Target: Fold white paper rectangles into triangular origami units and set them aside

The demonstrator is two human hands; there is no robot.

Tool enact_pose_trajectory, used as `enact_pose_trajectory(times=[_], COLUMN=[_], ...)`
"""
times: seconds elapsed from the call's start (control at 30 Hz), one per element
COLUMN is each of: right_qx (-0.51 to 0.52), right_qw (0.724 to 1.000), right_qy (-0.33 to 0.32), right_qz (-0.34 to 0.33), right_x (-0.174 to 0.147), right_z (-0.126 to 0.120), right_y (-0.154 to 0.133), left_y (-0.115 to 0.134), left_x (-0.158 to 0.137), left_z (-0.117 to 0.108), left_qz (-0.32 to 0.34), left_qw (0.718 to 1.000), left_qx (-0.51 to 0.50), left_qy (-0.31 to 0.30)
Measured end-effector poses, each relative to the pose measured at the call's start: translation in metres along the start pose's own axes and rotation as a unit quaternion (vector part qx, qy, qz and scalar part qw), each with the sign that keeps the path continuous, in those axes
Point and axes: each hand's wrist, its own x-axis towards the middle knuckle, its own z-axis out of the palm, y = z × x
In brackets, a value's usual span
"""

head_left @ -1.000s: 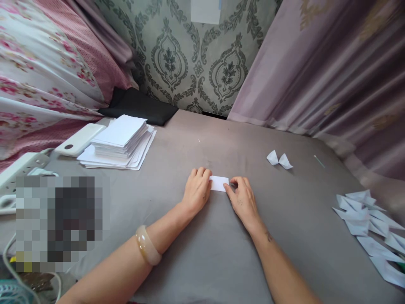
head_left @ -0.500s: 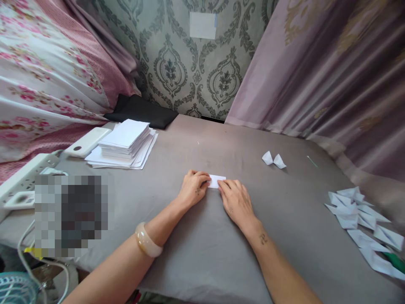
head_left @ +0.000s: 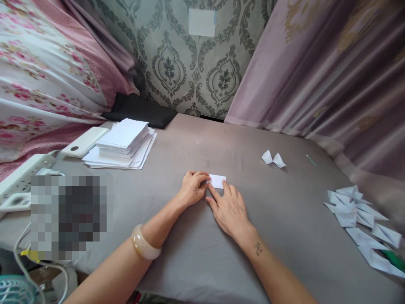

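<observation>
A small folded white paper (head_left: 217,181) lies flat on the grey cloth. At its left end my left hand (head_left: 193,185) is closed, with fingers and thumb together on the edge. My right hand (head_left: 230,207) rests with fingers apart at the paper's near side. Its index fingertip is by the lower left corner and another fingertip touches the right end. Beyond and to the right, a folded paper piece with two peaks (head_left: 273,159) stands on the cloth.
Several folded paper pieces (head_left: 344,211) lie at the right. Back left are a stack of white paper (head_left: 122,137), a white power bank (head_left: 85,142) and a black cloth (head_left: 139,110). A power strip (head_left: 27,171) with cables runs along the left. A thin green stick (head_left: 311,160) lies back right.
My right hand has shifted slightly left and nearer me, its fingers now spread, baring more of the paper. My left hand stays at the paper's left end.
</observation>
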Motion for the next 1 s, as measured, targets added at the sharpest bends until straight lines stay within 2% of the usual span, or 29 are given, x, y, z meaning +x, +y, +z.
enact_pose_trajectory(times=[0.27, 0.43, 0.63, 0.83, 1.0], right_qx=[0.017, 0.026, 0.035, 0.123, 0.195], right_qw=[0.999, 0.998, 0.995, 0.982, 0.966], right_qy=[-0.005, 0.045, 0.09, 0.109, 0.13], right_qz=[0.03, 0.02, 0.021, 0.096, 0.109], right_x=[-0.003, -0.004, -0.002, 0.01, 0.013], right_z=[-0.002, 0.002, 0.009, 0.018, 0.026], right_y=[0.004, 0.011, 0.023, 0.035, 0.039], left_y=[-0.001, -0.001, -0.002, 0.001, 0.006], left_x=[-0.001, -0.002, -0.002, -0.003, -0.005], left_z=[-0.001, -0.002, -0.002, -0.005, -0.007], left_qz=[0.013, 0.026, -0.027, -0.026, -0.027], left_qw=[1.0, 1.0, 0.999, 1.0, 0.999], left_qx=[0.005, 0.0, 0.015, -0.016, -0.043], left_qy=[0.003, 0.001, 0.013, 0.007, -0.003])
